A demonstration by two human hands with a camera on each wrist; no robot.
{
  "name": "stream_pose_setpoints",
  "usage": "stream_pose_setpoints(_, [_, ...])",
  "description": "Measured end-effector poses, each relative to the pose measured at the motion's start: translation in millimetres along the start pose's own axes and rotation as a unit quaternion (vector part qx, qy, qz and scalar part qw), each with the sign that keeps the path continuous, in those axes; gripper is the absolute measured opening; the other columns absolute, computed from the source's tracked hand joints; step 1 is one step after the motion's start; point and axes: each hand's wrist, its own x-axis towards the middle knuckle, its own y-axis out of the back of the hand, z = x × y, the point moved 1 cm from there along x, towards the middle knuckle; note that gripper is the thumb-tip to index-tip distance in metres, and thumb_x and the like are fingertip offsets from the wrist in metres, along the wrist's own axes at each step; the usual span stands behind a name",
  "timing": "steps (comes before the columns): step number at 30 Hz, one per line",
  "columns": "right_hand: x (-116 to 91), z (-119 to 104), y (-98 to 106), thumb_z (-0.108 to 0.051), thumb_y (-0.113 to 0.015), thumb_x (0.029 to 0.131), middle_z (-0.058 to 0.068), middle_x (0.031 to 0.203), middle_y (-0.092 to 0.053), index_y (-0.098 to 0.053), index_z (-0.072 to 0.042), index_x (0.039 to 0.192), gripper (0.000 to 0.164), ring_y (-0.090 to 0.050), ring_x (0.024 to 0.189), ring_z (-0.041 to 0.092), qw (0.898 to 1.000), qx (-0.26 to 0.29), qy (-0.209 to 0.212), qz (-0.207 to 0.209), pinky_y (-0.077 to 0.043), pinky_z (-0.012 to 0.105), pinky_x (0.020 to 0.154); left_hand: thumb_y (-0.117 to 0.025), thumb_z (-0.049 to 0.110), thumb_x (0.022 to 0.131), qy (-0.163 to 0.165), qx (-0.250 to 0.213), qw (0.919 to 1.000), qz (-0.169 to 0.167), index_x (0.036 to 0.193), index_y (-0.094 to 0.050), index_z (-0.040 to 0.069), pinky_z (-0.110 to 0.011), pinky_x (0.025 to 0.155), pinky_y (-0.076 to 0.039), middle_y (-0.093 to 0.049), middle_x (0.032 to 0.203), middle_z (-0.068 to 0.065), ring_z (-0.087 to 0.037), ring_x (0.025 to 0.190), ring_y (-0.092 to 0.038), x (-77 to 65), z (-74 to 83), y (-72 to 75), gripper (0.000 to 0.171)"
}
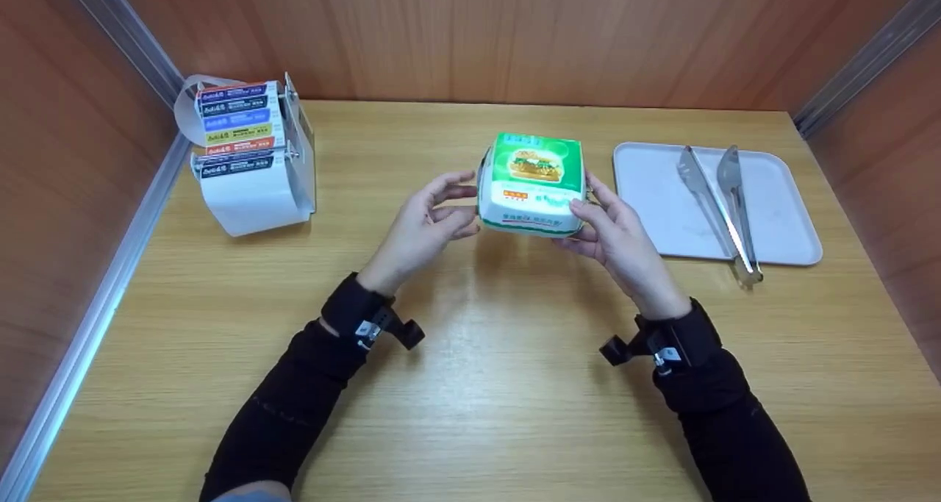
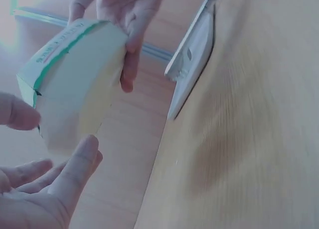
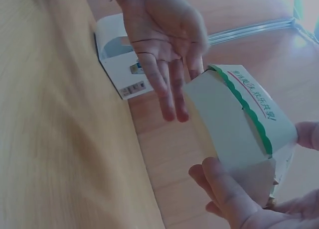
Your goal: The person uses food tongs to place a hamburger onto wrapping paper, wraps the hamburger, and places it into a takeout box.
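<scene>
A green and white burger box with a printed burger on its lid is up off the table, lid closed. My right hand grips it by its right side, thumb on top near the front corner and fingers underneath. At the box's left side is my left hand, its fingers loosely bent and fingertips right by the wall. The right wrist view shows that left hand's palm turned toward the box, with nothing held in it. In the left wrist view the underside of the burger box tilts into sight.
On the right lies a white tray with metal tongs on it, their end past the front rim. A white dispenser with several coloured labels stands at the back left. Wooden panels wall in the table's back and sides.
</scene>
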Motion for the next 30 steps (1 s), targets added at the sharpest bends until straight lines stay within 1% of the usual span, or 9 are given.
stream_pose_setpoints(2, [1.3, 2.5, -1.3, -0.02, -0.049, 0.114, 0.02, 0.153, -0.055, -0.008, -0.011, 0.173, 0.073, -0.078, 0.108, 0.016, 1.0, -0.005, 0.005, -0.003, -0.063, 0.033, 0.098, -0.062, 0.009, 0.108, 0.023, -0.027, 0.9994, 0.003, 0.157, -0.05, 0.005, -0.038, 0.101, -0.063, -0.059, 0.15, -0.016, -0.031, 0.129, -0.069, 0.0, -0.5, -1.5, 0.051])
stream_pose_setpoints(6, [2.9, 7.3, -4.2, -0.02, -0.048, 0.115, 0.019, 0.176, -0.025, 0.0, -0.012, 0.173, 0.076, -0.071, 0.122, 0.017, 1.0, -0.017, 0.008, -0.017, -0.06, 0.033, 0.105, -0.061, 0.023, 0.111, 0.027, -0.004, 0.9996, -0.001, 0.159, -0.049, 0.005, -0.035, 0.098, -0.064, -0.056, 0.158, -0.011, -0.025, 0.128, -0.07, -2.5, -1.6, -4.9, 0.052])
stream_pose_setpoints(9, [5.0, 11.1, -6.3, -0.021, -0.045, 0.116, 0.011, 0.182, -0.007, 0.007, -0.013, 0.172, 0.077, -0.061, 0.139, 0.022, 0.999, -0.027, 0.001, -0.028, -0.056, 0.033, 0.111, -0.06, 0.031, 0.111, 0.017, 0.031, 0.9994, -0.009, 0.161, -0.047, 0.008, -0.036, 0.098, -0.064, -0.05, 0.165, -0.008, -0.023, 0.124, -0.071, -4.5, -2.8, -6.6, 0.056])
stream_pose_setpoints(13, [9.8, 16.9, -7.7, -0.02, -0.041, 0.116, 0.007, 0.183, 0.002, 0.01, -0.015, 0.172, 0.075, -0.048, 0.152, 0.03, 0.999, -0.033, -0.006, -0.035, -0.053, 0.035, 0.116, -0.062, 0.036, 0.11, 0.011, 0.075, 0.997, -0.019, 0.163, -0.043, 0.007, -0.045, 0.1, -0.063, -0.057, 0.158, -0.01, -0.028, 0.119, -0.072, -4.5, -5.7, -6.4, 0.063])
stream_pose_setpoints(17, [16.2, 25.9, -7.7, -0.019, -0.04, 0.116, 0.01, 0.182, 0.004, 0.01, -0.013, 0.171, 0.074, -0.045, 0.155, 0.035, 0.999, -0.036, -0.013, -0.035, -0.049, 0.04, 0.12, -0.067, 0.039, 0.107, 0.024, 0.114, 0.9931, -0.007, 0.161, -0.047, 0.008, -0.054, 0.099, -0.062, -0.066, 0.137, -0.011, -0.038, 0.118, -0.071, -2.3, -12.0, -3.4, 0.066])
stream_pose_setpoints(20, [22.5, 33.6, -6.8, -0.02, -0.043, 0.116, 0.012, 0.182, 0.005, 0.007, -0.008, 0.17, 0.075, -0.041, 0.157, 0.035, 0.998, -0.054, -0.013, -0.031, -0.045, 0.042, 0.124, -0.073, 0.038, 0.104, 0.035, 0.122, 0.9916, 0.023, 0.158, -0.052, 0.009, -0.054, 0.097, -0.062, -0.07, 0.131, -0.009, -0.033, 0.114, -0.073, 1.6, -16.2, -1.5, 0.065])
stream_pose_setpoints(22, [26.9, 37.1, -6.7, -0.021, -0.046, 0.116, 0.014, 0.181, 0.002, 0.003, -0.004, 0.17, 0.075, -0.04, 0.158, 0.032, 0.997, -0.079, -0.009, -0.023, -0.044, 0.04, 0.124, -0.076, 0.035, 0.102, 0.029, 0.115, 0.9917, 0.048, 0.155, -0.056, 0.007, -0.049, 0.097, -0.064, -0.072, 0.132, -0.01, -0.028, 0.113, -0.075, 4.9, -18.5, -0.2, 0.063])
stream_pose_setpoints(27, [40.4, 36.0, -9.7, -0.026, -0.056, 0.113, 0.02, 0.175, -0.026, -0.019, 0.002, 0.167, 0.071, -0.051, 0.152, 0.03, 0.986, -0.165, 0.016, 0.01, -0.052, 0.028, 0.113, -0.079, 0.027, 0.1, -0.003, 0.097, 0.9907, 0.095, 0.14, -0.063, 0.001, -0.032, 0.089, -0.066, -0.075, 0.13, -0.018, -0.027, 0.111, -0.078, 13.7, -25.6, 4.1, 0.051])
stream_pose_setpoints(30, [50.5, 33.8, -10.8, -0.029, -0.059, 0.112, 0.021, 0.169, -0.038, -0.03, 0.003, 0.163, 0.067, -0.057, 0.146, 0.029, 0.979, -0.198, 0.025, 0.032, -0.056, 0.029, 0.109, -0.077, 0.029, 0.101, 0.001, 0.107, 0.9882, 0.109, 0.137, -0.065, 0.002, -0.029, 0.087, -0.065, -0.075, 0.129, -0.018, -0.027, 0.111, -0.078, 19.5, -29.4, 6.1, 0.047])
